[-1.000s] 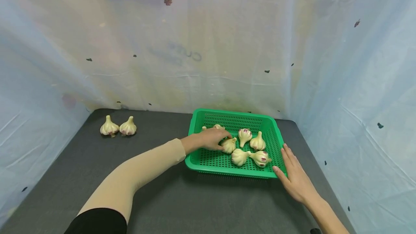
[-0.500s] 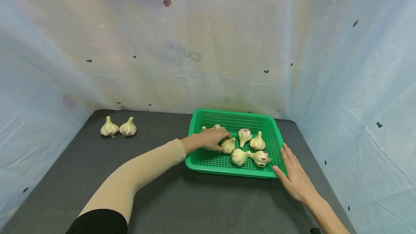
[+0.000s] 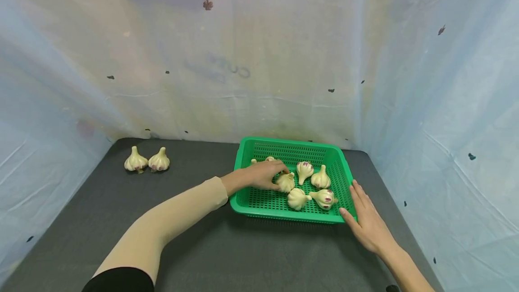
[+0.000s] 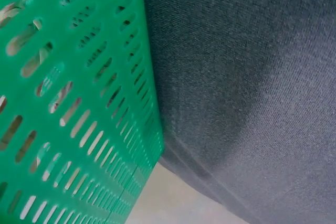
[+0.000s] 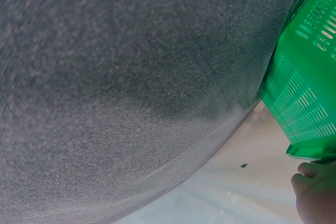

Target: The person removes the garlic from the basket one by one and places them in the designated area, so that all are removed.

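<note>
Inside the green basket (image 3: 284, 218), my left hand (image 3: 265, 175) reaches over the left rim and grips a garlic bulb (image 3: 286, 183) between thumb and fingers. Just in front of it lies another garlic bulb (image 3: 298, 199), with a purple-marked bulb (image 3: 325, 199) to its right. Two more, a garlic bulb (image 3: 305, 172) and a second bulb (image 3: 321, 178), lie behind those. Garlic at the basket's left is partly hidden behind my left hand. My right hand (image 3: 368, 220) rests with straight fingers along the basket's right rim; its knuckles show by the rim in the right wrist view.
Two garlic bulbs, one left (image 3: 135, 160) and one right (image 3: 159, 160), stand side by side at the back left of the dark grey table (image 3: 259, 256). Translucent plastic sheeting (image 3: 259, 66) hangs behind the table and along both sides.
The gripped garlic bulb has shifted slightly. The bulb in front of it has turned a little, and a gap now shows between it and the purple-marked bulb. The right hand stays at the rim.
</note>
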A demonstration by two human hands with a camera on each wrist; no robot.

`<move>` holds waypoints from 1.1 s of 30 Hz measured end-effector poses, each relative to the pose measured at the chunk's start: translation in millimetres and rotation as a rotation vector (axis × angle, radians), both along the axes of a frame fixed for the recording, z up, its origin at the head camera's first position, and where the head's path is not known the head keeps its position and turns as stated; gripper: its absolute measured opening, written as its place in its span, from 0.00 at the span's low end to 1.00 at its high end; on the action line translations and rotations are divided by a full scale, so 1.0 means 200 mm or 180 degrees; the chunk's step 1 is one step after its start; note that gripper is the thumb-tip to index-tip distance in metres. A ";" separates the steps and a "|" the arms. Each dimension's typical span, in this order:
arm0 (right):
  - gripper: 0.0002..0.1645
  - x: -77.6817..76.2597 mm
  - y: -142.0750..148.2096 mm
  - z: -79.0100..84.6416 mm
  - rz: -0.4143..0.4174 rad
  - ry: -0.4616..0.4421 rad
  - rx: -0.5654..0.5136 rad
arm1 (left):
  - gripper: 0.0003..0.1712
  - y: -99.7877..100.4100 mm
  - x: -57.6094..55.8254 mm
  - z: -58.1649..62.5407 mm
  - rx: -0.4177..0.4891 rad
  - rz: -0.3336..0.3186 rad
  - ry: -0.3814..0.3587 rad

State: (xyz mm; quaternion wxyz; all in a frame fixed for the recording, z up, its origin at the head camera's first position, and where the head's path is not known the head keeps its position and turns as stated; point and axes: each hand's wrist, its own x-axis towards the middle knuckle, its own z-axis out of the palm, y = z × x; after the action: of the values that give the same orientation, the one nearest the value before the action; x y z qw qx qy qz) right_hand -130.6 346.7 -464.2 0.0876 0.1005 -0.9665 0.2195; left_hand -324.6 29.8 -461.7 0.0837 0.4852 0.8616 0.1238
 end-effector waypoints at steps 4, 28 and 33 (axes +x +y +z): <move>0.47 0.00 0.00 0.01 -0.0014 -0.0029 -0.0003 | 0.34 -0.01 0.02 0.01 0.0084 -0.0004 -0.0047; 0.46 0.01 0.00 0.01 -0.0024 -0.0073 -0.0038 | 0.31 -0.17 0.11 0.10 0.1447 0.0159 -0.0260; 0.47 0.00 0.00 0.01 -0.0019 -0.0076 -0.0042 | 0.29 -0.23 0.12 0.10 0.1739 0.0197 -0.0164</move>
State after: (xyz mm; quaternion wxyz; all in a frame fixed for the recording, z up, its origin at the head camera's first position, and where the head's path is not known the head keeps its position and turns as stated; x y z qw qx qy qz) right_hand -129.6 346.0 -462.8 0.0773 0.0944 -0.9663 0.2267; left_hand -300.9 -15.9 -441.5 -0.0322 0.4599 0.8083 0.3663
